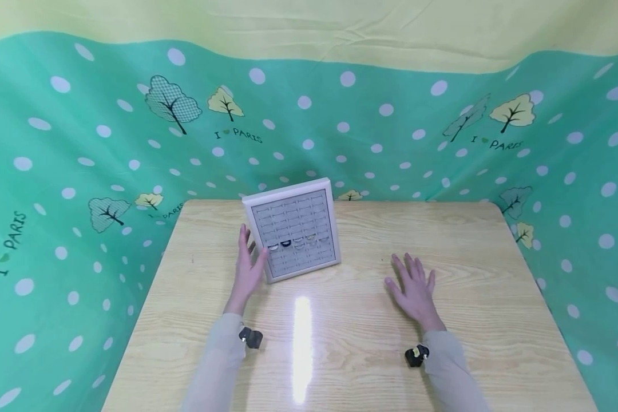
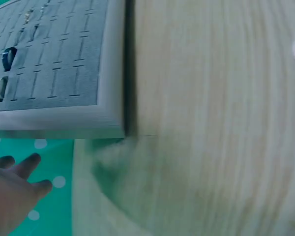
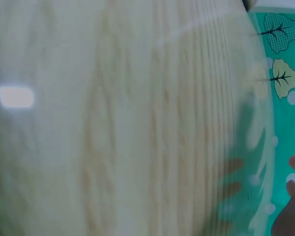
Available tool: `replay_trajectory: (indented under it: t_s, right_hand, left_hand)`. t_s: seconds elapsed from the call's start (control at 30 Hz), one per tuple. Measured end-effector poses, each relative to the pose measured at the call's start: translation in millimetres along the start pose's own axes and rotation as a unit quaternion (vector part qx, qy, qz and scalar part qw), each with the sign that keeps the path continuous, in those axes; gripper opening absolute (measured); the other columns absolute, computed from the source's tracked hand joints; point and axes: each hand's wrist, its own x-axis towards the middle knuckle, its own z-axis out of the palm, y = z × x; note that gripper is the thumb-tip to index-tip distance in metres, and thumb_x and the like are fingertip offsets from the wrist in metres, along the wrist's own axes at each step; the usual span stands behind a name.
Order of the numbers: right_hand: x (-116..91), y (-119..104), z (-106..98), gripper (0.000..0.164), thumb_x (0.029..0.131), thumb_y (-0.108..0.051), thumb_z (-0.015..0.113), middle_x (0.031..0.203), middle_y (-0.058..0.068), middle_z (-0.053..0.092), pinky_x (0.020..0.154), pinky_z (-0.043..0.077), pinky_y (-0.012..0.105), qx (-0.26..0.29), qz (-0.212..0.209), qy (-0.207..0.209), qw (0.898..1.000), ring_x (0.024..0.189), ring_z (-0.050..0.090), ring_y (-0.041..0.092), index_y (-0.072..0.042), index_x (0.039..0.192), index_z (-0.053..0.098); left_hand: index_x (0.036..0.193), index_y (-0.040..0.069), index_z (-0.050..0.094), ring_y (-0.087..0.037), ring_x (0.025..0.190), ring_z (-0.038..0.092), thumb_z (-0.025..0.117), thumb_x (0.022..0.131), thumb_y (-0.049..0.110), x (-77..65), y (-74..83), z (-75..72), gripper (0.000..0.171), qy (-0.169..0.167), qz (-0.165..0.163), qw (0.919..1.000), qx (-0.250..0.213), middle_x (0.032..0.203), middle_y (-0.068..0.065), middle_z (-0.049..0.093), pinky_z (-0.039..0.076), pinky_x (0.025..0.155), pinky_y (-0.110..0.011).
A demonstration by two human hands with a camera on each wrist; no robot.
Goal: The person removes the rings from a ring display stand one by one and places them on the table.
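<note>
A ring display box (image 1: 293,229) with a white frame and a grey slotted insert stands tilted at the back of the table. Several rings (image 1: 286,243) sit in one of its lower rows, among them a dark one (image 2: 9,58). Beside the box's left edge is my left hand (image 1: 248,274), its fingers spread and the thumb close to the frame. In the left wrist view, that hand (image 2: 12,191) shows apart from the box's side. My right hand (image 1: 414,292) hovers low over the table at the right, fingers spread, holding nothing.
The pale wooden table (image 1: 360,355) reaches back to a green dotted curtain (image 1: 371,126), which also hangs along both sides. A bright light reflection lies on the tabletop between the forearms. Each wrist carries a small black camera (image 1: 417,356).
</note>
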Motion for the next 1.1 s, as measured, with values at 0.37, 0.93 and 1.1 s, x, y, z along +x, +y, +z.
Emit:
replay_trajectory:
  t_s: [0.37, 0.93, 1.1]
  right_hand:
    - [-7.5, -9.5, 9.0, 0.064, 0.097, -0.044, 0.047, 0.154, 0.024, 0.020, 0.105, -0.005, 0.072, 0.028, -0.002, 0.004, 1.000, 0.140, 0.012, 0.047, -0.015, 0.151, 0.029]
    - [4.7, -38.7, 20.9, 0.054, 0.101, -0.033, 0.045, 0.145, 0.027, 0.034, 0.109, 0.003, 0.068, 0.078, -0.011, 0.029, 0.996, 0.134, 0.028, 0.044, -0.010, 0.149, 0.034]
    - [17.9, -55.1, 22.5, 0.051, 0.102, -0.029, 0.044, 0.137, 0.027, 0.044, 0.109, 0.009, 0.065, 0.101, -0.010, 0.036, 0.994, 0.128, 0.037, 0.043, -0.009, 0.148, 0.035]
  left_hand:
    - [0.148, 0.002, 0.026, -0.040, 0.131, 0.038, 0.055, 0.092, -0.006, 53.0, 45.1, -18.2, 0.063, 0.116, 0.063, 0.9874, -0.088, 0.150, -0.019, 0.029, 0.031, 0.111, -0.045]
    - [0.118, 0.006, 0.055, -0.024, 0.106, 0.057, 0.061, 0.091, -0.003, 73.7, 26.1, -18.2, 0.029, 0.118, 0.018, 0.9707, -0.209, 0.122, -0.008, 0.054, 0.049, 0.094, -0.033]
    - [0.115, 0.007, 0.057, -0.024, 0.109, 0.056, 0.064, 0.088, -0.004, 76.1, 22.0, -17.8, 0.030, 0.114, 0.016, 0.9620, -0.247, 0.126, -0.012, 0.054, 0.047, 0.098, -0.034]
